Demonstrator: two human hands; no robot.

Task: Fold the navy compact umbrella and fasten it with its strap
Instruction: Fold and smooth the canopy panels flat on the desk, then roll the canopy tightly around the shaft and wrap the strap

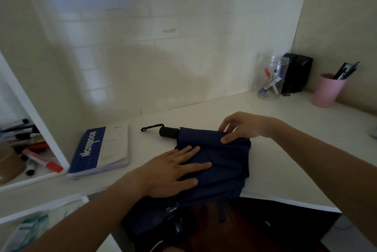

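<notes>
Lying across the white desk, the navy umbrella points its black handle toward the wall, its canopy spilling over the near edge. Left hand presses flat on the fabric, fingers straight. Right hand pinches a fold at the far edge. A blue notebook lies just left; a pink cup stands well right.

The left hand presses flat on the navy fabric compact umbrella while the right hand pinches its far fold on the white desk.
</notes>
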